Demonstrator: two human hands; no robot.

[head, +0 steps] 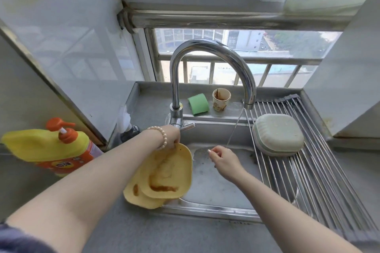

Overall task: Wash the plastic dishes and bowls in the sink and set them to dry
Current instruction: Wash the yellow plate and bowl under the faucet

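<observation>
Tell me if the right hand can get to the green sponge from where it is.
Probably yes: the right hand is empty over the sink, and only the thin water stream crosses its way to the green sponge.

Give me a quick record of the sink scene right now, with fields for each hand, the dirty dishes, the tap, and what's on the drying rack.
left hand: grips the top edge of the yellow dishes
right hand: holds nothing, fingers loosely curled near the water stream
yellow dishes: two stacked, brown stains inside, tilted at the left side of the sink
faucet: running, thin stream
drying rack: holds pale green dishes, upside down
back ledge: green sponge, stained paper cup
left counter: yellow detergent bottle
</observation>
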